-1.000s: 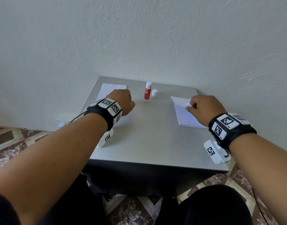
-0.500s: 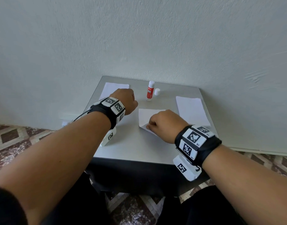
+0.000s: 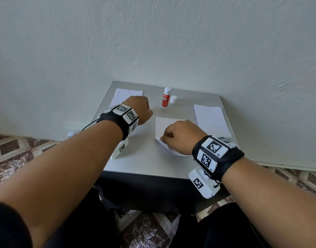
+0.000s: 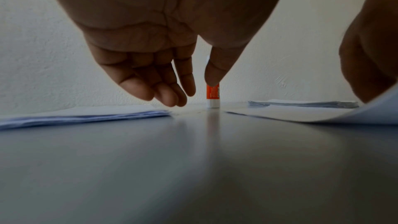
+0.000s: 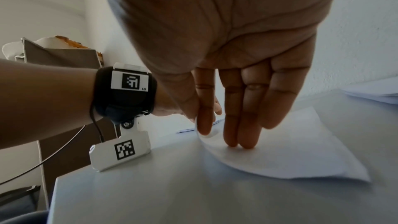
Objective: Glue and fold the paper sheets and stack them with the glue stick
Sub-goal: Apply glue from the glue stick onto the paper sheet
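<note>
An uncapped red and white glue stick (image 3: 166, 98) stands at the back of the grey table (image 3: 150, 163), its white cap (image 3: 173, 99) beside it. A single white sheet (image 3: 162, 127) lies at the table's centre. My right hand (image 3: 164, 139) pinches the sheet's near left edge between thumb and index finger, and that edge curls up (image 5: 203, 129); the other fingers (image 5: 243, 135) touch the paper. My left hand (image 3: 142, 109) hovers left of the sheet with loosely curled fingers (image 4: 170, 94) and holds nothing. In the left wrist view the glue stick (image 4: 212, 96) stands straight ahead of it.
One stack of white sheets (image 3: 211, 120) lies at the table's right side, another stack (image 3: 125, 95) at the back left, partly under my left hand. A white wall rises right behind the table. Patterned floor tiles (image 3: 14, 149) surround it.
My right hand has carried one sheet from the right stack to the table's centre and now holds it down there. The left hand has stayed where it was.
</note>
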